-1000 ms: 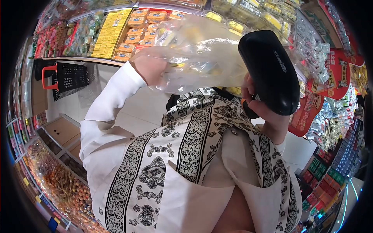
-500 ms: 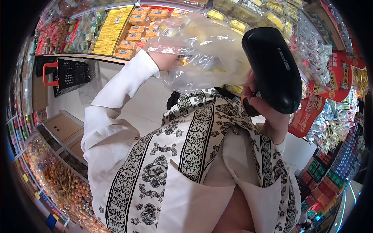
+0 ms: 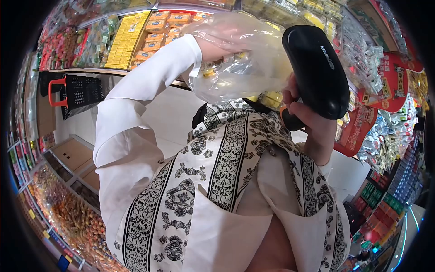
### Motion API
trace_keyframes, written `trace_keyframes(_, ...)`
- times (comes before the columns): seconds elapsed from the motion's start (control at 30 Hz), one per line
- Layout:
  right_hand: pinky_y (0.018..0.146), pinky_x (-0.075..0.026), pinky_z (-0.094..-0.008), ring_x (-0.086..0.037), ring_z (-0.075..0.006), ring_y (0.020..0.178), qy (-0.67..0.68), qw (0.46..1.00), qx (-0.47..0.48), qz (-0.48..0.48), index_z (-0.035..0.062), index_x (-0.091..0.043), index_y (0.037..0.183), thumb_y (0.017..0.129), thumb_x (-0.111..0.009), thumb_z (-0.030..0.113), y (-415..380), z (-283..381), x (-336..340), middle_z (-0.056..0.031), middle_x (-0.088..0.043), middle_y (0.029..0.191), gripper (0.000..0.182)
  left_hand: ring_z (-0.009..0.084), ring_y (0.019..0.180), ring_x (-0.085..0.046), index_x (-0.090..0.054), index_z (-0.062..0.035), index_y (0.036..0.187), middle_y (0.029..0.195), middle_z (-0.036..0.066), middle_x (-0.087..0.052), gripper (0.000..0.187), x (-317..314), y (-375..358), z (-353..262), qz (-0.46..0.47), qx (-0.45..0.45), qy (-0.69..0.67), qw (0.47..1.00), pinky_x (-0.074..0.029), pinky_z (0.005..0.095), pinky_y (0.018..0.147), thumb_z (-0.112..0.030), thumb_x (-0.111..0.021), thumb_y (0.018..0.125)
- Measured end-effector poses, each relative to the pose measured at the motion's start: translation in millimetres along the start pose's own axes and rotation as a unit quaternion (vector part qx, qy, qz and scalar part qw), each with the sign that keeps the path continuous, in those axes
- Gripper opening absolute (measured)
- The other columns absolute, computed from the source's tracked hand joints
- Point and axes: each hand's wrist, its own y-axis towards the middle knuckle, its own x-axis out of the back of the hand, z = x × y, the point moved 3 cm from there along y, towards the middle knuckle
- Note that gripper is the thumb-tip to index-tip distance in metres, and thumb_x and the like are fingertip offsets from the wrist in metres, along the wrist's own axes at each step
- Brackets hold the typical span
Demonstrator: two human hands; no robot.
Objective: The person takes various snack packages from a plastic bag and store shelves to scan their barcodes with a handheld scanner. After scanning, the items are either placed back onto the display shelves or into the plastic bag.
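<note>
A clear plastic bag [image 3: 267, 59] hangs before me, with small yellow-and-white wrapped packs [image 3: 209, 70] showing through its side. My left hand [image 3: 222, 44] is inside the bag, seen only hazily through the plastic. Its fingers are too blurred to tell whether they hold anything. My right hand [image 3: 310, 111] is closed round the black-and-orange handle of a black barcode scanner [image 3: 316, 70] with white lettering. The scanner's rounded top faces up and covers part of the bag's right end.
Shelves ahead carry orange packs [image 3: 154, 37] and yellow boxes [image 3: 127, 40]. A black basket [image 3: 84, 95] with a red handle is on the left. Red signs [image 3: 358, 129] and silvery packets [image 3: 394, 140] stand at the right. Loose sweets [image 3: 68, 208] fill bins at lower left.
My left hand has moved right and up, deeper into the bag, and the bag has bunched around it. The scanner has shifted slightly upward, still in my right hand.
</note>
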Motion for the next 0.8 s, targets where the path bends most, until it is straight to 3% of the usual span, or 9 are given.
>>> trace_keyframes(0.23, 0.051, -0.038, -0.0231, -0.046, -0.0153, 0.066, -0.016, 1.000, 0.007, 0.002, -0.0004, -0.044, 0.114, 0.057, -0.054, -0.003, 0, -2, 6, -0.0042, -0.044, 0.080, 0.057, 0.0252, 0.113, -0.041, -0.044, -0.0192, 0.122, 0.123, 0.007, -0.044, 0.062, -13, 4, 4, 0.107, -0.023, -0.022, 0.994, -0.033, 0.0357, 0.096, -0.016, -0.066, 0.064)
trace_keyframes(0.4, 0.051, -0.037, -0.0231, -0.046, -0.0156, 0.067, 0.000, 1.000, -0.003, -0.009, -0.0002, -0.045, 0.112, 0.057, -0.055, -0.002, -2, -5, 6, -0.0040, -0.044, 0.079, 0.055, 0.0268, 0.105, -0.049, -0.045, -0.0127, 0.119, 0.116, 0.012, -0.049, 0.061, 12, 4, 6, 0.034, 0.017, -0.085, 0.996, -0.038, 0.0359, 0.090, -0.021, -0.067, 0.063)
trace_keyframes(0.47, 0.051, -0.037, -0.0232, -0.046, -0.0157, 0.067, 0.000, 1.000, -0.009, -0.022, -0.0001, -0.045, 0.111, 0.057, -0.055, -0.002, -2, -5, 7, -0.0039, -0.043, 0.079, 0.054, 0.0240, 0.108, -0.045, -0.054, -0.0069, 0.108, 0.108, 0.008, -0.054, 0.047, 22, -8, 7, 0.000, 0.218, -0.321, 0.922, -0.035, 0.0337, 0.090, -0.030, -0.066, 0.069)
trace_keyframes(0.5, 0.051, -0.037, -0.0231, -0.046, -0.0156, 0.067, 0.000, 1.000, -0.016, -0.020, -0.0001, -0.045, 0.110, 0.058, -0.056, -0.001, 1, -6, 7, -0.0039, -0.044, 0.078, 0.053, 0.0205, 0.102, -0.049, -0.051, -0.0049, 0.112, 0.104, 0.008, -0.055, 0.049, 31, -14, 5, -0.021, 0.231, -0.538, 0.811, -0.038, 0.0301, 0.085, -0.034, -0.061, 0.074)
trace_keyframes(0.53, 0.051, -0.037, -0.0230, -0.047, -0.0155, 0.068, 0.000, 1.000, -0.022, -0.016, 0.0000, -0.046, 0.109, 0.058, -0.056, -0.001, 2, -6, 7, -0.0040, -0.044, 0.078, 0.052, 0.0205, 0.102, -0.049, -0.051, -0.0049, 0.112, 0.104, 0.008, -0.055, 0.049, 33, -21, 4, -0.021, 0.232, -0.537, 0.811, -0.038, 0.0301, 0.085, -0.034, -0.061, 0.074)
trace_keyframes(0.6, 0.051, -0.037, -0.0229, -0.047, -0.0154, 0.067, -0.007, 1.000, -0.012, -0.015, -0.0001, -0.046, 0.108, 0.059, -0.056, 0.000, 4, -3, 5, -0.0039, -0.044, 0.077, 0.051, 0.0165, 0.095, -0.053, -0.043, -0.0024, 0.119, 0.103, 0.010, -0.055, 0.057, 28, -35, 3, 0.039, 0.304, -0.704, 0.640, -0.042, 0.0296, 0.079, -0.037, -0.058, 0.076)
trace_keyframes(0.63, 0.051, -0.037, -0.0228, -0.047, -0.0153, 0.067, -0.015, 1.000, -0.001, -0.015, -0.0002, -0.047, 0.108, 0.059, -0.056, 0.000, 3, -1, 9, -0.0039, -0.044, 0.077, 0.049, 0.0165, 0.095, -0.053, -0.043, -0.0024, 0.119, 0.103, 0.010, -0.055, 0.057, 28, -35, -1, 0.036, 0.305, -0.704, 0.641, -0.042, 0.0296, 0.079, -0.037, -0.058, 0.076)
trace_keyframes(0.73, 0.050, -0.037, -0.0228, -0.047, -0.0153, 0.066, -0.004, 1.000, 0.013, -0.015, -0.0013, -0.048, 0.104, 0.060, -0.055, 0.001, 8, -4, 11, -0.0044, -0.045, 0.076, 0.045, 0.0218, 0.090, -0.058, -0.038, -0.0003, 0.122, 0.104, 0.013, -0.056, 0.051, 40, -43, -14, -0.013, 0.131, -0.841, 0.525, -0.050, 0.0308, 0.073, -0.026, -0.054, 0.081)
trace_keyframes(0.8, 0.051, -0.038, -0.0232, -0.048, -0.0153, 0.065, 0.011, 0.999, 0.009, -0.041, -0.0019, -0.049, 0.103, 0.061, -0.055, 0.001, 10, -9, 13, -0.0056, -0.047, 0.079, 0.042, 0.0244, 0.094, -0.057, -0.034, 0.0001, 0.126, 0.112, 0.015, -0.052, 0.053, 50, -42, -32, -0.032, 0.109, -0.862, 0.494, -0.049, 0.0342, 0.078, -0.024, -0.050, 0.082)
